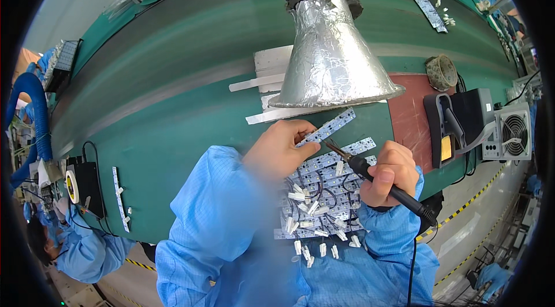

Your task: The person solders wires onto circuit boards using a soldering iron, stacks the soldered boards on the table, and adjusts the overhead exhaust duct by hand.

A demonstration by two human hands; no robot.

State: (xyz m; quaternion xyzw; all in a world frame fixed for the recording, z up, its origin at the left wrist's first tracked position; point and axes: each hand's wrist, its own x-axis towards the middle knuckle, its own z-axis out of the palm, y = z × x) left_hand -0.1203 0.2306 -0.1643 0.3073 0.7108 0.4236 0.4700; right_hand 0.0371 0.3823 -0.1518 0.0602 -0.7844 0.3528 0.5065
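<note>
My left hand (284, 148) pinches the near end of a narrow white LED strip board (335, 125), tilted up to the right beneath the foil-covered cone. In my closed right hand (392, 175) is a soldering iron (361, 167) with a black handle, its tip pointing up and left, close to the held strip. Whether the tip touches the strip I cannot tell. Below both hands lie several more LED strip boards (364, 145) in a stack, with dark wires and small white connectors (322, 249) hanging over the near edge.
A foil-wrapped fume extraction hood (338, 53) hangs just over the work. To the right are a reddish mat (409, 112), a round pot (441, 72), a soldering iron stand (444, 131) and a fan unit (511, 134). Another strip (120, 198) lies left; a co-worker (87, 252) sits beyond.
</note>
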